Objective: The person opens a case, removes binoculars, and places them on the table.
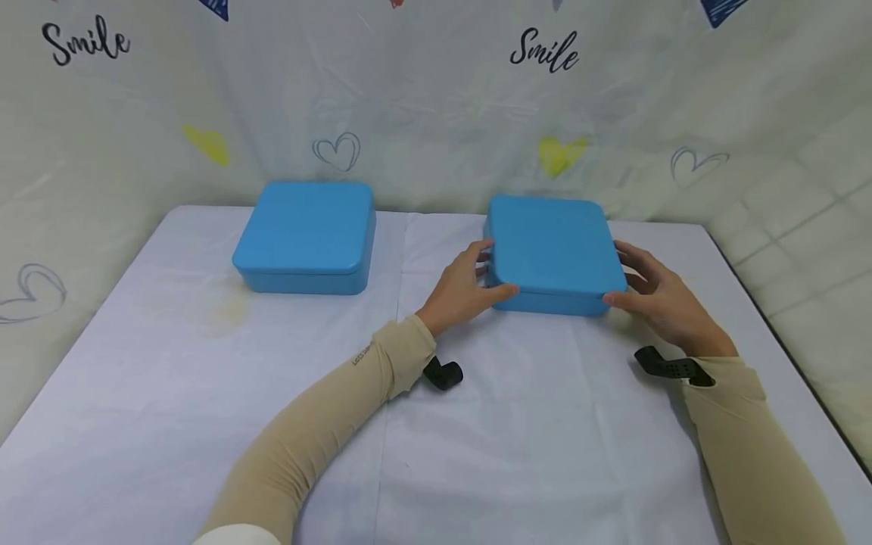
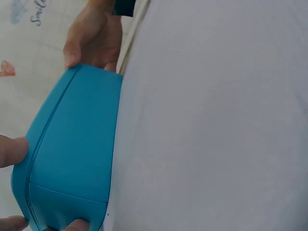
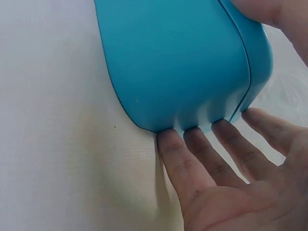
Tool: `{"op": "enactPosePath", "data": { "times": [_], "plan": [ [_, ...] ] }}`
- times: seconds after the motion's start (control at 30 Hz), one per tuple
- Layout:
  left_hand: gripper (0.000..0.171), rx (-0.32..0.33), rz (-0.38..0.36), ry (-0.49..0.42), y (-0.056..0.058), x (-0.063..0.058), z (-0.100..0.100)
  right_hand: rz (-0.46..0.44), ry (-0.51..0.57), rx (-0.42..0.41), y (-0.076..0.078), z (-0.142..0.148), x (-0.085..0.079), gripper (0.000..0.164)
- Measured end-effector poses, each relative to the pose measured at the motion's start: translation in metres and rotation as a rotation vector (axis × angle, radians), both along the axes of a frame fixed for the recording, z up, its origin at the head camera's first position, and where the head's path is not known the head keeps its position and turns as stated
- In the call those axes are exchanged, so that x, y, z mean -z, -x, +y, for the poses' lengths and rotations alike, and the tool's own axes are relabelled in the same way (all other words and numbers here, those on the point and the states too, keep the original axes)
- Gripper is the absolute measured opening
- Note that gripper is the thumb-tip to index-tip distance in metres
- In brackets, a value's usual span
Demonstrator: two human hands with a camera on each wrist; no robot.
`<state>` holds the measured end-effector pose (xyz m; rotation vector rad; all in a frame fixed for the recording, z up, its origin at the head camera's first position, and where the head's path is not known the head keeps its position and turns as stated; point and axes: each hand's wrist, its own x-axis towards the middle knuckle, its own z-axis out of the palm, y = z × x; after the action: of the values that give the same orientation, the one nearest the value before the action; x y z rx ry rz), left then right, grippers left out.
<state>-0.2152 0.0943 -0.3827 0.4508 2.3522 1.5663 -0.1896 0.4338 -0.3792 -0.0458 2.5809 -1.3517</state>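
Note:
Two blue lidded boxes are on the white table. My hands are at the right-hand blue box (image 1: 548, 242), whose lid is on. The left hand (image 1: 463, 288) holds its left side, thumb at the front left corner and fingers along the side. At the opposite side the right hand (image 1: 657, 295) holds the box, with its thumb at the front right corner. In the right wrist view the fingertips (image 3: 171, 137) press against the box's side wall. The left wrist view shows the box (image 2: 77, 130) between both hands. What is inside the box is hidden.
The other blue box (image 1: 306, 227), also closed, sits at the back left of the white-covered table (image 1: 204, 424). A printed curtain or sheet (image 1: 436, 91) with hearts and lettering hangs behind. The table's right edge runs just beyond the right arm.

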Motion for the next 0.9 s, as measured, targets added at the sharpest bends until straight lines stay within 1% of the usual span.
{"op": "enactPosePath", "data": {
  "times": [0.3,0.5,0.9],
  "plan": [
    [0.088,0.005,-0.001,0.010,-0.005,-0.005,0.000,-0.011,0.042,-0.015,-0.004,-0.002,-0.003,0.093],
    [0.088,0.009,0.002,0.027,-0.008,-0.006,0.000,-0.011,0.000,-0.021,-0.009,0.000,-0.004,0.093],
    [0.087,0.019,0.002,0.039,-0.017,-0.009,-0.002,0.002,-0.060,-0.020,-0.019,-0.002,-0.006,0.094]
  ]
}}
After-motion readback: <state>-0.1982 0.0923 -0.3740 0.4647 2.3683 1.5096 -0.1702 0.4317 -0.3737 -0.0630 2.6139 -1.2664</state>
